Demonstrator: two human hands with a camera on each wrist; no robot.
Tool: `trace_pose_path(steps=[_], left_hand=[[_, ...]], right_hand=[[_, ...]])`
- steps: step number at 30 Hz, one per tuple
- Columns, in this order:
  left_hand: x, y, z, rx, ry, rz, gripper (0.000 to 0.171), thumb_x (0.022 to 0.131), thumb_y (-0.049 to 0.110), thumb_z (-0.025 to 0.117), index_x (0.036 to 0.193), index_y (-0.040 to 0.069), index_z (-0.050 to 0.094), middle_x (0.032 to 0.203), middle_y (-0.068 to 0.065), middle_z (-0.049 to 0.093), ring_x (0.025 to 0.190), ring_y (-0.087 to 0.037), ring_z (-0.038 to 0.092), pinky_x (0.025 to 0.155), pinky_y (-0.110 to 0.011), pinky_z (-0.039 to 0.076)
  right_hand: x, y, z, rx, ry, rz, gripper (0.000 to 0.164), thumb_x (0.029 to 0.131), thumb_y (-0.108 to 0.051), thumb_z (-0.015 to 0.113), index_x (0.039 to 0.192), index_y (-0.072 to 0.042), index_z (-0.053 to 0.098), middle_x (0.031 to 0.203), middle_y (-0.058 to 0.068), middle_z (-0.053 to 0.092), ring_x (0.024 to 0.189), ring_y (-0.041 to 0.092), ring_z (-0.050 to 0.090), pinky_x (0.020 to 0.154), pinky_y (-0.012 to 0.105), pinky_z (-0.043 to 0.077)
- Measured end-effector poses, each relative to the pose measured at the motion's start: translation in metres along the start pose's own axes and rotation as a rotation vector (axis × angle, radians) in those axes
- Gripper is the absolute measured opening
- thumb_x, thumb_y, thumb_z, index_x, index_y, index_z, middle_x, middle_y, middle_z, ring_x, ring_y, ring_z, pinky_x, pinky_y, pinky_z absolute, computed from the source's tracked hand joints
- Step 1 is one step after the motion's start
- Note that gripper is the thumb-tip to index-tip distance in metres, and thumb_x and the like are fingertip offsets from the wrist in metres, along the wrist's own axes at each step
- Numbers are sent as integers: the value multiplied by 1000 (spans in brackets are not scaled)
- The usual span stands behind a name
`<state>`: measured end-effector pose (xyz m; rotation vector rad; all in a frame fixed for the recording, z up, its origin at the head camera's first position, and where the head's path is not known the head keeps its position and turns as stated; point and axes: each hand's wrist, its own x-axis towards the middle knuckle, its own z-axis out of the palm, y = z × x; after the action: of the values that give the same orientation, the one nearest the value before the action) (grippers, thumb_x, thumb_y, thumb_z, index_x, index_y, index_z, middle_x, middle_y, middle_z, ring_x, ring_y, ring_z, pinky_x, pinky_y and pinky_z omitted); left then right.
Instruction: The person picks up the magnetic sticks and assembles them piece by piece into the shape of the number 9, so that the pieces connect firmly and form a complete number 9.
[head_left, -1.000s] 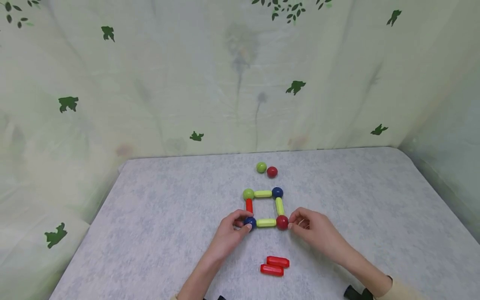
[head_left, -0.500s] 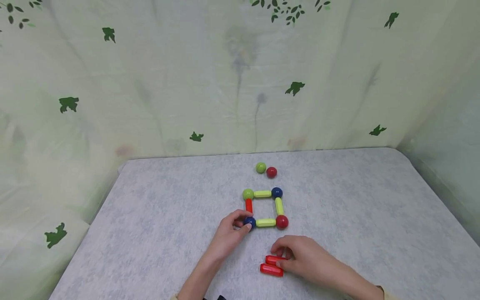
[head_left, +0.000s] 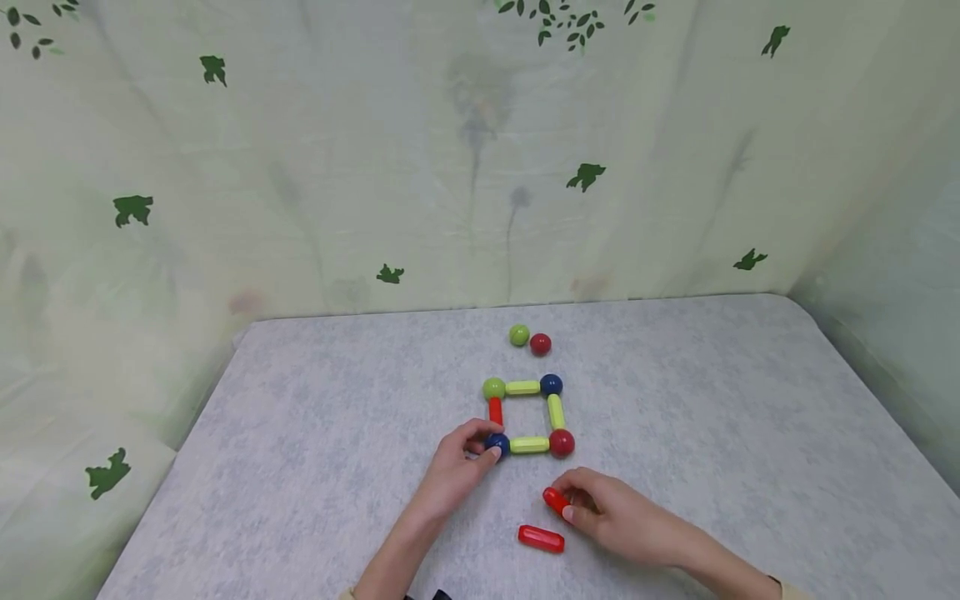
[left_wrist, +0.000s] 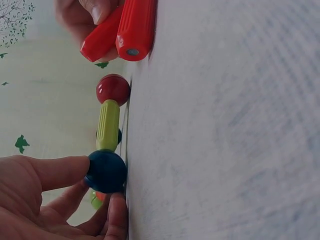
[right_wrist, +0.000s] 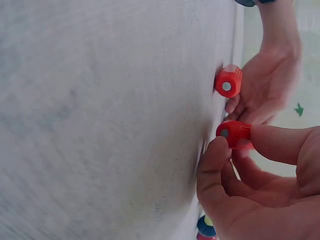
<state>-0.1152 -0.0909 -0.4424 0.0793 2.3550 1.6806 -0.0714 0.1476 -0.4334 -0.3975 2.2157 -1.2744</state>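
On the table lies a square frame of magnetic rods and balls. Its near left corner is a blue ball [head_left: 497, 445], pinched between the thumb and fingers of my left hand [head_left: 461, 462]. A red ball [head_left: 562, 442] forms the near right corner, joined to the blue one by a yellow-green rod [head_left: 529, 445]. My right hand [head_left: 618, 517] pinches a red magnetic rod [head_left: 556, 501] in front of that corner, apart from the frame. A second red rod [right_wrist: 228, 81] lies on the table beside it. In the left wrist view the blue ball [left_wrist: 106, 171] sits between thumb and fingers.
A loose green ball [head_left: 519, 335] and a loose red ball [head_left: 541, 344] sit behind the frame. The far corners are a green ball [head_left: 494, 388] and a blue ball. A printed curtain [head_left: 420, 167] hangs behind the table [head_left: 322, 417].
My right hand has left the red corner ball, come toward the near side and picked up one of the two red rods. My left hand has stayed on the blue ball.
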Motion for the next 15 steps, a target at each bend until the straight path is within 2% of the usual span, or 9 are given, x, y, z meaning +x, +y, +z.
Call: trace_pose_path(steps=[10, 15], left_hand=[[-1, -1, 0, -7, 3, 16, 26, 93, 7, 65, 120, 7, 65, 101, -6, 58, 91, -22, 48, 71, -32, 43], [-1, -2, -1, -10, 1, 15, 27, 93, 7, 65, 120, 7, 65, 100, -6, 58, 91, -22, 48, 70, -31, 43]], right_hand=[[6, 8, -9, 218, 135, 123, 33, 94, -10, 65, 119, 10, 58, 88, 7, 67, 75, 21, 65, 74, 34, 56], [10, 7, -11, 262, 167, 142, 36, 94, -7, 64, 122, 13, 57, 87, 8, 68, 73, 22, 67, 73, 35, 57]])
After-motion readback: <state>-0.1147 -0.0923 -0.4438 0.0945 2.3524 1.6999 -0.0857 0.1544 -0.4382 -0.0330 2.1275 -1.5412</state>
